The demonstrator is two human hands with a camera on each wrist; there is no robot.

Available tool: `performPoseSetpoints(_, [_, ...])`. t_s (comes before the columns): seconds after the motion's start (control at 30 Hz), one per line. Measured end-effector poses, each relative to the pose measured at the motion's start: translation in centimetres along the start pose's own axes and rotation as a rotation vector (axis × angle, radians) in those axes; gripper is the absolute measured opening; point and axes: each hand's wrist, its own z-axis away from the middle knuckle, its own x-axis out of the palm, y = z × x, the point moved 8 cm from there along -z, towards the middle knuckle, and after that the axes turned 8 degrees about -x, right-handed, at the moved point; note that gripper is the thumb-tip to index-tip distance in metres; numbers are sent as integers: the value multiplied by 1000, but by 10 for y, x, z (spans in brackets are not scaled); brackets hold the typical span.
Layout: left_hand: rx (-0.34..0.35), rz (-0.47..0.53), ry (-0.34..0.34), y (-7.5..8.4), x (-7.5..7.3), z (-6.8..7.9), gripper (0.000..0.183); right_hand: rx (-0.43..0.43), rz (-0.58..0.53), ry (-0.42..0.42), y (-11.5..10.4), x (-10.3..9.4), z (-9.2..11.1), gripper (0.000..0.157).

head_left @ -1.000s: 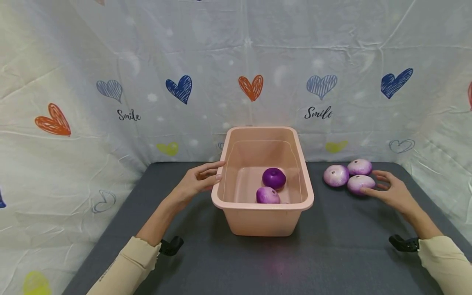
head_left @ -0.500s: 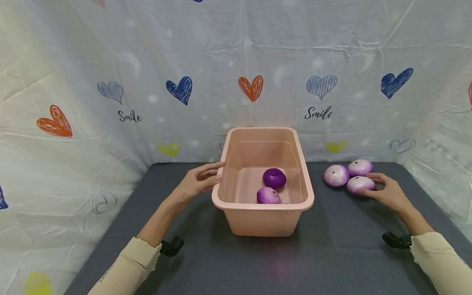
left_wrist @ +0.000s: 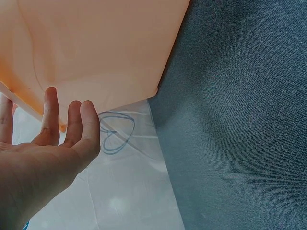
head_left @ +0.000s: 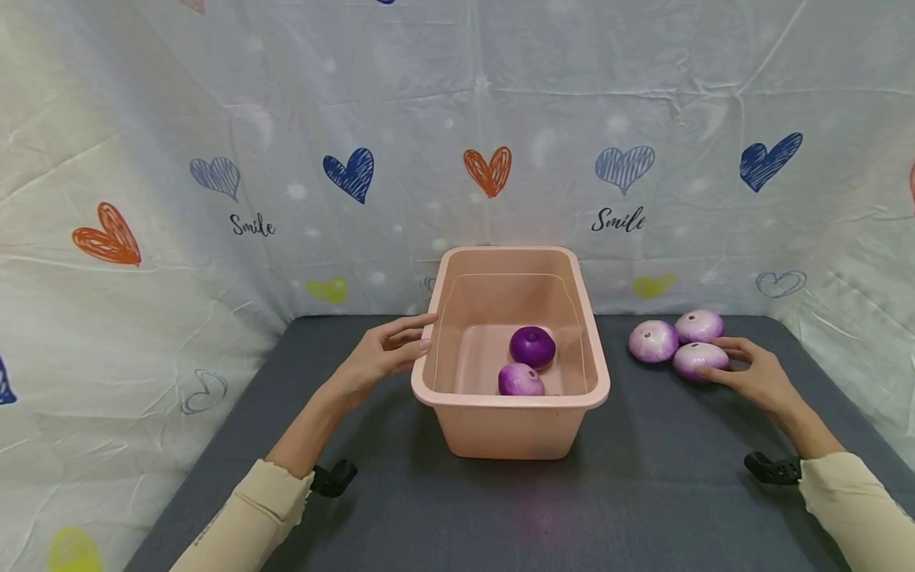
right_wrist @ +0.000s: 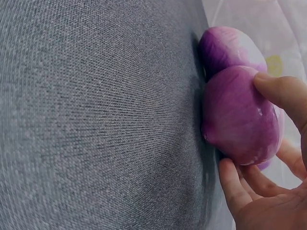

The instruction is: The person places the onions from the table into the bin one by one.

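Observation:
A peach-coloured plastic tub (head_left: 510, 401) stands mid-table with a dark purple onion (head_left: 532, 347) and a paler purple onion (head_left: 520, 380) inside. My left hand (head_left: 380, 353) touches the tub's left rim, its fingers loosely extended; the left wrist view has them against the outer wall (left_wrist: 105, 43). To the right, three light purple onions lie in a cluster. My right hand (head_left: 759, 380) holds the nearest onion (head_left: 695, 361), thumb on one side and fingers on the other. Beside it lie the left onion (head_left: 652, 342) and the back onion (head_left: 699, 324).
Dark grey cloth covers the table (head_left: 457, 516). A pale curtain (head_left: 400, 95) printed with hearts hangs close behind the tub and along both sides. Black bands (head_left: 772, 469) are worn at both wrists.
My right hand has shifted slightly left and closed in around the nearest onion. The left hand stays on the tub's rim, and the tub and onions have hardly moved.

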Motion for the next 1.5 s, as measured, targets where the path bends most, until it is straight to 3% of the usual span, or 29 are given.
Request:
performPoseSetpoints(0.6, [-5,12,-3,1,0,1,55,5,39,-9,4,-1,-3,75])
performPoseSetpoints(1.27, [-8,20,0,0,1,1,55,-41,-100,59,-2,-17,3,62])
performPoseSetpoints(1.5, [-1,26,0,0,1,0,55,-63,-164,72,-15,-25,4,54])
